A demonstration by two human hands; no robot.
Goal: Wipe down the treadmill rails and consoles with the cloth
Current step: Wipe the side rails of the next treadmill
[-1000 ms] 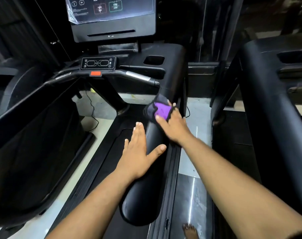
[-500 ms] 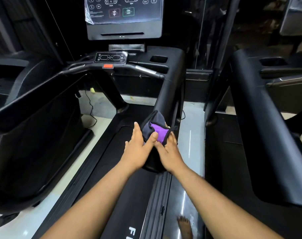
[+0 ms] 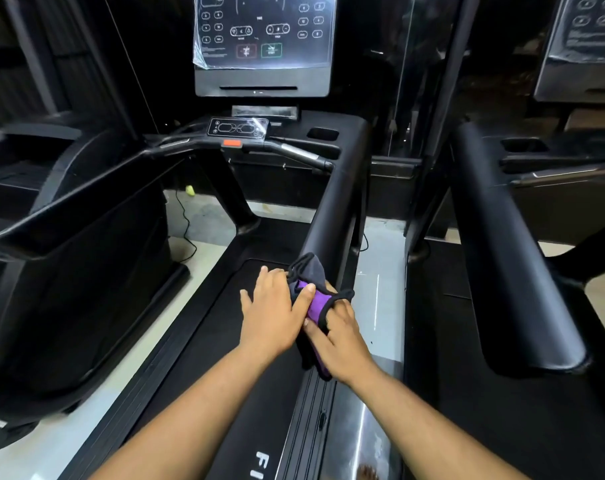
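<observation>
I am holding the cloth (image 3: 315, 299) between both hands, at the near end of the treadmill's right rail (image 3: 339, 209). My right hand (image 3: 339, 336) is gripping it from the right side, fingers curled around the purple fabric with its black-trimmed edge lying over my knuckles. My left hand (image 3: 273, 315) is lying against the cloth's left side with fingers mostly straight, and its thumb is pressing onto the purple patch. A grey fold of the cloth is sticking up just beyond my fingertips, and a darker part is hanging down below my right palm. The rail is running away from my hands, up toward the console (image 3: 263, 46), which is standing well ahead and is covered in clear plastic film. Under my hands the belt (image 3: 197, 358) is stretching out to the left. Well off to my right the neighbouring treadmill's rail (image 3: 512, 258) is lying alongside.
</observation>
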